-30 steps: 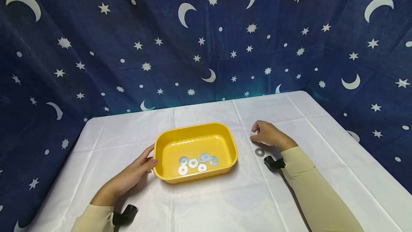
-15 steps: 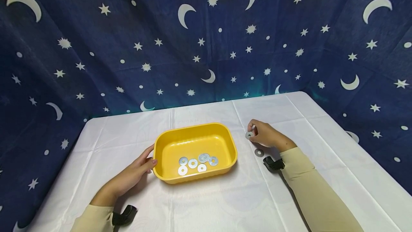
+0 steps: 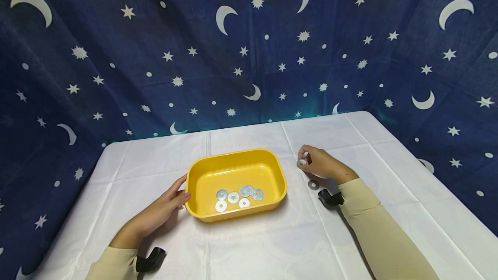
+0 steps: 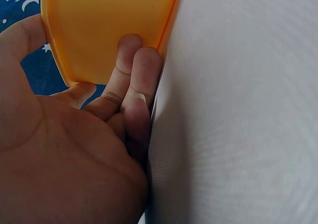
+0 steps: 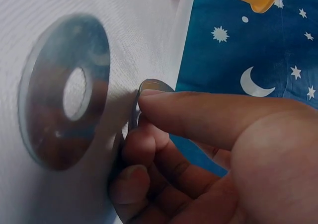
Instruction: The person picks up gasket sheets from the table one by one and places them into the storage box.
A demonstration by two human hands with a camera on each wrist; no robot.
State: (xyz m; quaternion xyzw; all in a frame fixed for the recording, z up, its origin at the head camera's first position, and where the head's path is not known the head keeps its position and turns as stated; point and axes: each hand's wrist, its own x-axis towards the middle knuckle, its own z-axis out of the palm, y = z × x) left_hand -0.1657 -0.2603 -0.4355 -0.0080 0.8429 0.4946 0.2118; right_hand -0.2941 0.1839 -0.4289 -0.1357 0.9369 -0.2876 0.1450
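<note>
In the head view a yellow plastic tray (image 3: 235,218) stands on the white cloth, with several flat metal washers (image 3: 233,197) on its floor near the front. My left hand (image 3: 157,213) holds the tray's left end, the thumb over the rim and other fingers against the outer wall, as the left wrist view shows. To the right of the tray, my right hand (image 3: 320,162) pinches a washer (image 3: 301,163) between thumb and fingers, close to the cloth. Another washer (image 5: 67,92) lies on the cloth below that hand, large in the right wrist view.
A white cloth (image 3: 249,249) covers the table. Behind and at both sides hangs a dark blue curtain (image 3: 218,77) with moons and stars. Each wrist bears a black camera mount (image 3: 330,198).
My right hand has shifted slightly left with the pinched washer, which now shows more clearly and has tilted. The left hand and the tray stay in place.
</note>
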